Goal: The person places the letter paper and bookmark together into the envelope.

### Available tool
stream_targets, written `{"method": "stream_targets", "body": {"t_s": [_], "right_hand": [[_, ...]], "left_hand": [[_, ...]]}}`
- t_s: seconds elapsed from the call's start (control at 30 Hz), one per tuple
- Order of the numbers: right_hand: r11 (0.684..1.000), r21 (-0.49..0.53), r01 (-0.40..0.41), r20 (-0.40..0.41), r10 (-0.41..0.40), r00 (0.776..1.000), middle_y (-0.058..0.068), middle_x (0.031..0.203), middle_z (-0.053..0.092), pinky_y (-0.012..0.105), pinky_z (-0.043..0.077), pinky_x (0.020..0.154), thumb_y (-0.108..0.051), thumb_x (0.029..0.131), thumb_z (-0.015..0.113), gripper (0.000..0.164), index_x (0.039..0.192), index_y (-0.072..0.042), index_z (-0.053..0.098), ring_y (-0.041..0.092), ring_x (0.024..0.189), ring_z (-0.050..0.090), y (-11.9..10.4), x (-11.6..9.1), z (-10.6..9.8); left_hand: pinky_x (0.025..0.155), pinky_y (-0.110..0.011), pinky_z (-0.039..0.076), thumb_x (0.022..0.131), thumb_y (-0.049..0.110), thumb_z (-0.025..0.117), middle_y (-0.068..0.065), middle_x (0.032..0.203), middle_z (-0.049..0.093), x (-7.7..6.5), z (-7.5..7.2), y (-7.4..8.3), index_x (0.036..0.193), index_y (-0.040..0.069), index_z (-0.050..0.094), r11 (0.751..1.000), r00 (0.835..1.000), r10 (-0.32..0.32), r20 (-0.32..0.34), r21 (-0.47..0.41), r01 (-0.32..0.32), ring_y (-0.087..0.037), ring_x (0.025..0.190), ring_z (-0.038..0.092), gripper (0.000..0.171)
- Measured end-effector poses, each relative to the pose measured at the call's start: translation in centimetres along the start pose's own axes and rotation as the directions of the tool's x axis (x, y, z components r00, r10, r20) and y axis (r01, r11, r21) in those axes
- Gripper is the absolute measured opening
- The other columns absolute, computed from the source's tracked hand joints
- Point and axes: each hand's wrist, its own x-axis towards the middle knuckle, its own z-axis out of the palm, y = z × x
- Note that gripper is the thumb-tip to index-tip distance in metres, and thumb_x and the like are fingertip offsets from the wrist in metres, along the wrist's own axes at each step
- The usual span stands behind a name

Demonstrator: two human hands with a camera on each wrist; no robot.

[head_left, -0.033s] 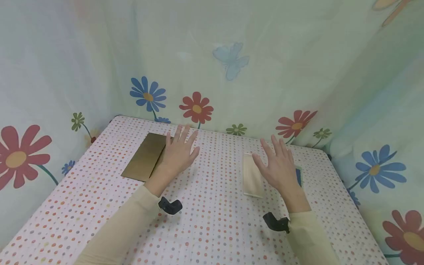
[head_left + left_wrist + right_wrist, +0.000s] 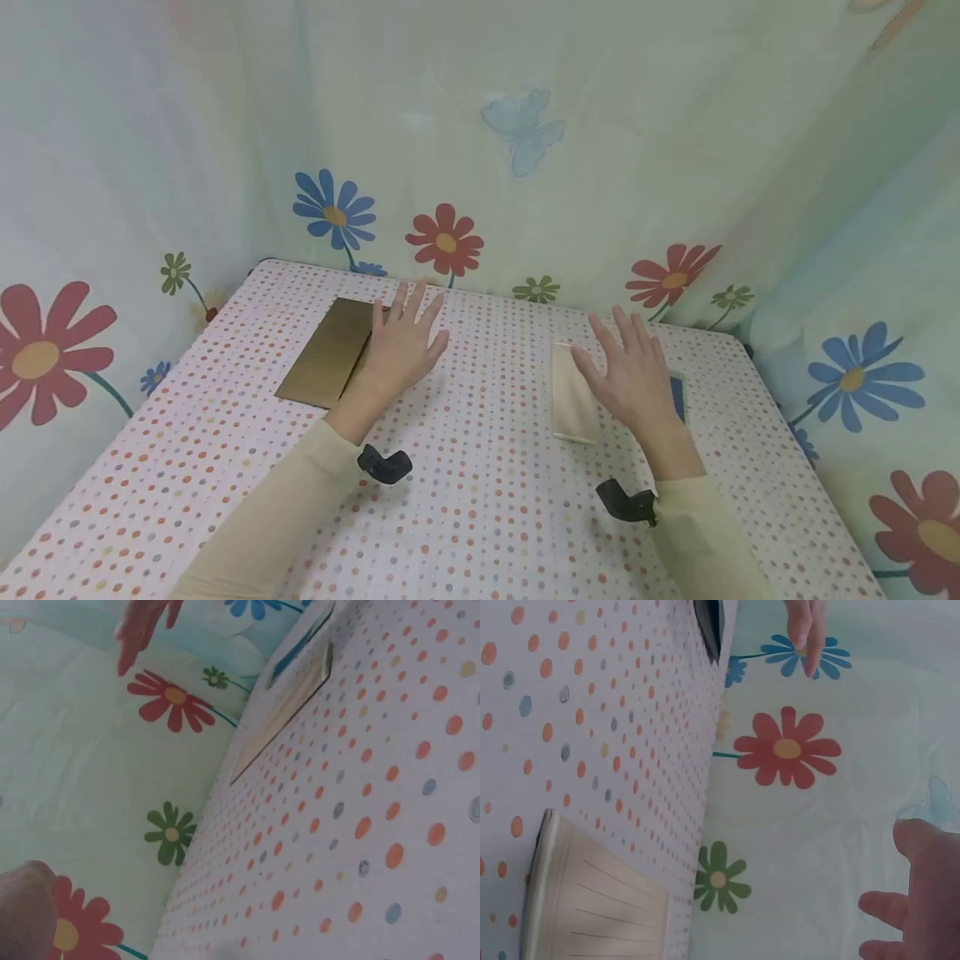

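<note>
My left hand (image 2: pixel 400 354) hovers with spread fingers over the right part of a flat brown-gold item (image 2: pixel 321 354), which has a dark seam along it and looks like a folder or flat box. My right hand (image 2: pixel 633 379) is also raised, fingers extended, above the right side of the table. Just left of it lies a flat cream rectangle (image 2: pixel 572 400); the right wrist view shows thin dark lines on this pad-like thing (image 2: pixel 607 907). A blue item with a pale border (image 2: pixel 678 396) is partly hidden behind the right hand. Both hands hold nothing.
A white cloth with coloured dots (image 2: pixel 472 500) covers the table. Flower-printed curtains (image 2: pixel 637 125) enclose its back and sides. Small black wrist cameras (image 2: pixel 385 465) stick out beside the forearms.
The left hand has shifted very slightly to the left, and the head view has tilted a touch. The right hand and the objects stay put.
</note>
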Motion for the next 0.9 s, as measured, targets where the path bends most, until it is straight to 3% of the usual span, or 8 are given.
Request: {"method": "stream_targets", "body": {"t_s": [0.1,0.27,0.37,0.47,0.6,0.73,0.8,0.9], "right_hand": [[1.000,0.007,-0.019,0.014,0.019,1.000,0.024,0.154,0.021,0.066,0.019,0.109,-0.053,0.097,0.037,0.066,0.148,-0.011,0.033,0.045,0.142,0.018,0.0,-0.1,0.3],[0.992,0.041,-0.121,0.136,0.114,0.984,0.031,0.144,0.033,0.064,0.040,0.094,-0.039,0.098,0.043,0.061,0.145,-0.003,0.034,0.050,0.126,0.039,0.4,0.0,1.4],[0.978,0.050,-0.201,0.241,0.183,0.953,0.036,0.139,0.037,0.062,0.040,0.095,-0.037,0.097,0.046,0.063,0.143,0.005,0.035,0.051,0.123,0.042,0.9,0.1,2.9],[0.958,0.030,-0.287,0.329,0.261,0.908,0.037,0.137,0.041,0.060,0.039,0.099,-0.043,0.096,0.047,0.069,0.139,0.010,0.037,0.051,0.123,0.042,1.5,0.4,4.5],[0.932,-0.013,-0.363,0.415,0.335,0.846,0.034,0.121,0.055,0.049,0.052,0.074,-0.051,0.093,0.049,0.073,0.128,0.013,0.047,0.044,0.097,0.059,2.1,0.3,6.0],[0.920,-0.030,-0.390,0.423,0.366,0.829,0.021,0.085,0.060,0.034,0.040,0.048,-0.056,0.090,0.051,0.068,0.106,0.010,0.057,0.025,0.063,0.051,2.1,0.5,6.9],[0.912,-0.034,-0.409,0.415,0.385,0.825,0.014,0.076,0.056,0.032,0.037,0.047,-0.057,0.089,0.052,0.065,0.099,0.007,0.058,0.022,0.060,0.047,2.1,0.7,7.1],[0.902,-0.030,-0.432,0.402,0.406,0.820,0.015,0.079,0.058,0.033,0.038,0.049,-0.058,0.087,0.053,0.066,0.102,0.006,0.059,0.022,0.062,0.049,2.0,0.9,7.2]], "left_hand": [[0.114,-0.064,0.007,0.098,0.049,0.036,-0.009,0.161,0.010,-0.3,0.0,-0.8,0.151,0.025,0.025,0.999,1.000,-0.024,0.007,-0.025,0.024,-0.031,0.149,0.000,0.060],[0.112,-0.067,0.007,0.096,0.046,0.040,-0.015,0.159,0.012,-0.9,-0.5,-3.4,0.151,0.023,0.026,0.989,0.993,-0.114,0.031,-0.088,0.116,-0.036,0.148,0.003,0.061],[0.109,-0.070,0.010,0.093,0.044,0.045,-0.019,0.158,0.014,-1.5,-0.9,-5.4,0.150,0.021,0.028,0.980,0.982,-0.169,0.089,-0.088,0.177,-0.040,0.146,0.006,0.064],[0.106,-0.073,0.011,0.091,0.044,0.048,-0.023,0.156,0.014,-2.0,-0.9,-7.2,0.150,0.018,0.027,0.967,0.960,-0.220,0.173,-0.087,0.238,-0.045,0.145,0.005,0.068],[0.104,-0.076,0.010,0.090,0.049,0.051,-0.027,0.155,0.012,-2.5,-0.5,-9.5,0.151,0.016,0.022,0.943,0.921,-0.284,0.268,-0.098,0.319,-0.049,0.143,0.005,0.076],[0.103,-0.076,0.012,0.088,0.053,0.054,-0.029,0.154,0.013,-2.9,-0.2,-10.7,0.152,0.015,0.019,0.924,0.895,-0.316,0.314,-0.114,0.366,-0.051,0.142,0.006,0.083],[0.103,-0.076,0.013,0.087,0.053,0.056,-0.029,0.153,0.013,-2.9,-0.2,-10.9,0.152,0.014,0.019,0.922,0.893,-0.315,0.320,-0.118,0.368,-0.052,0.141,0.007,0.084],[0.102,-0.076,0.014,0.086,0.051,0.057,-0.029,0.153,0.014,-2.7,-0.3,-10.8,0.151,0.014,0.021,0.926,0.896,-0.306,0.323,-0.117,0.359,-0.052,0.141,0.009,0.083]]}}
